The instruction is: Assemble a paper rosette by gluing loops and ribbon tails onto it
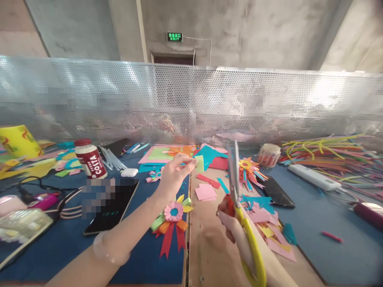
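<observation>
My left hand reaches forward over the table and pinches a small pale green paper piece between thumb and fingertips. My right hand grips yellow-handled scissors, blades pointing up and away, tips near the green piece. Below my left wrist lies a paper rosette with a pink centre and red ribbons. A second rosette with orange and blue petals lies past the scissors. Pink paper squares sit between my hands.
A Costa bottle, white earbud case and dark tablet lie left. Paper scraps, a phone, tape roll, white power strip and coloured pipe cleaners lie right. A perforated metal screen bounds the back.
</observation>
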`<action>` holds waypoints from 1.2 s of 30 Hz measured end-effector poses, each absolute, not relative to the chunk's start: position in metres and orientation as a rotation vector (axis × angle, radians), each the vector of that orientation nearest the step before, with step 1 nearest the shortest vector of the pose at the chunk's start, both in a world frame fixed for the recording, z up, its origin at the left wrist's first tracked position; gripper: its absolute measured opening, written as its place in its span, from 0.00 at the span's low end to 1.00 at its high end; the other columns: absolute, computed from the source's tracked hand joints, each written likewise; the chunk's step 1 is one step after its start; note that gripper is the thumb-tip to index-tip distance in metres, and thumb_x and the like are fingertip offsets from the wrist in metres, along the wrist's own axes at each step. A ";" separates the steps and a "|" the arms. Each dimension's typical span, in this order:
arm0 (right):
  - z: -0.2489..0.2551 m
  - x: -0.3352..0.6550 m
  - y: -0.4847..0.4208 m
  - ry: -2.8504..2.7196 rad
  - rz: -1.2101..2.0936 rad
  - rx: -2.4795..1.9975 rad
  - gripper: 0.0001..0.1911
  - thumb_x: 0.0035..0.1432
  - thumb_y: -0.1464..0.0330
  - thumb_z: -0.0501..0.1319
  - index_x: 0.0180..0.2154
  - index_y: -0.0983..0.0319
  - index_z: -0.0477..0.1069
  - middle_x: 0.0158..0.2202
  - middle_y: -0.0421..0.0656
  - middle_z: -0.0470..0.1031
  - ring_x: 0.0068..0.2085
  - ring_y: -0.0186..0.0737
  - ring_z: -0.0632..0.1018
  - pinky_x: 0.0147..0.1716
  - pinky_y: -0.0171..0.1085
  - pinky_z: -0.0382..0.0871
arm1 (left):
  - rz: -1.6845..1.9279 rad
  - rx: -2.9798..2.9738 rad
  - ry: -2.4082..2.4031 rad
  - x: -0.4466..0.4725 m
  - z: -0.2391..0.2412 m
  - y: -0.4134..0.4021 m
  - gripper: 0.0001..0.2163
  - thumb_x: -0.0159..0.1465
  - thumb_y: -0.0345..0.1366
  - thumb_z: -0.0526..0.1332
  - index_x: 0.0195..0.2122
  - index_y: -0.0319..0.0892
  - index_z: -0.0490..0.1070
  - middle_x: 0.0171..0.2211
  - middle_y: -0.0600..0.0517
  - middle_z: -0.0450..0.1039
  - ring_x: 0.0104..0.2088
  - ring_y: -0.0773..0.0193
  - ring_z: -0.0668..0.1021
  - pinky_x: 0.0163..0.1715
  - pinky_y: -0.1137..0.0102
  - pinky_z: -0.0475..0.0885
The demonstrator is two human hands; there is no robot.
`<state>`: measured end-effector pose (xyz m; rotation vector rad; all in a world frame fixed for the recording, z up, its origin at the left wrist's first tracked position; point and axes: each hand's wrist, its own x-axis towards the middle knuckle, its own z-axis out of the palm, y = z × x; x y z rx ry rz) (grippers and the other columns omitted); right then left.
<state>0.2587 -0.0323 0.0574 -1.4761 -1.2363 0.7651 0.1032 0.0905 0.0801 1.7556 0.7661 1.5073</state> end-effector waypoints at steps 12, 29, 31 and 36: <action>0.033 0.228 -0.024 -1.130 0.900 -1.571 0.10 0.49 0.59 0.53 0.24 0.58 0.57 0.16 0.31 0.52 0.18 0.31 0.58 0.18 0.32 0.53 | 1.725 2.017 0.708 0.105 0.093 0.057 0.04 0.58 0.32 0.61 0.26 0.45 0.71 0.32 0.53 0.66 0.36 0.64 0.70 0.40 0.67 0.64; 0.028 0.225 -0.020 -1.151 0.824 -1.513 0.11 0.49 0.58 0.53 0.25 0.58 0.57 0.19 0.33 0.53 0.19 0.31 0.59 0.17 0.31 0.54 | 1.768 2.208 0.755 0.106 0.092 0.050 0.03 0.59 0.31 0.60 0.28 0.44 0.71 0.32 0.52 0.66 0.37 0.63 0.70 0.40 0.66 0.64; 0.028 0.225 -0.020 -1.149 0.839 -1.517 0.12 0.49 0.58 0.53 0.24 0.58 0.55 0.19 0.32 0.52 0.18 0.31 0.58 0.16 0.31 0.52 | 1.777 2.246 0.756 0.106 0.093 0.050 0.03 0.59 0.31 0.60 0.28 0.44 0.71 0.33 0.52 0.66 0.37 0.63 0.70 0.39 0.66 0.64; 0.031 0.224 -0.021 -1.156 0.844 -1.517 0.12 0.50 0.58 0.52 0.24 0.58 0.55 0.19 0.32 0.52 0.19 0.31 0.58 0.17 0.31 0.51 | 1.769 2.253 0.782 0.107 0.093 0.050 0.03 0.59 0.31 0.60 0.29 0.44 0.70 0.33 0.52 0.66 0.38 0.63 0.70 0.40 0.66 0.65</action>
